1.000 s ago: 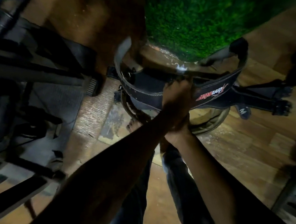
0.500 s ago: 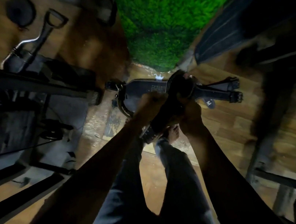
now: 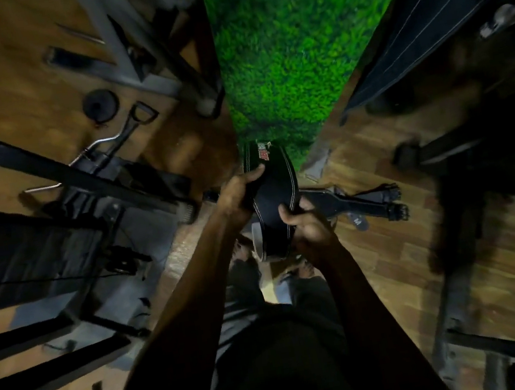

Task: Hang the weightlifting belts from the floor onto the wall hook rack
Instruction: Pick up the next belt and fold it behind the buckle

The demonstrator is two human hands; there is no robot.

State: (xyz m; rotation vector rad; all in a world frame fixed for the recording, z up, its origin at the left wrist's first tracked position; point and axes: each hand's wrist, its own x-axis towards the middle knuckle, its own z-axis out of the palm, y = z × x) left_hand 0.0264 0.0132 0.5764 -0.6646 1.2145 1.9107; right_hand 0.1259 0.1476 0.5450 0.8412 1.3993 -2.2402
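A black weightlifting belt [image 3: 274, 192] with white stitching and a red logo is held upright in front of me, above my legs. My left hand [image 3: 237, 194] grips its left edge near the top. My right hand [image 3: 308, 230] grips its lower right edge. A second black belt [image 3: 361, 204] with two buckles lies on the wooden floor just right of the held one. Another dark belt [image 3: 442, 10] with white stitch lines hangs at the upper right. The hook rack itself is not visible.
A green artificial-grass wall panel [image 3: 289, 56] rises straight ahead. Black gym machine frames [image 3: 56, 178] and a cable handle [image 3: 134, 119] crowd the left. A dark bench or machine [image 3: 494, 159] stands on the right. My feet [image 3: 245, 253] stand on the wooden floor below the belt.
I have straightened up, lifting the belt off the floor. The belt has turned from a wide loop to a folded upright shape between both hands, and the second belt stays on the floor.
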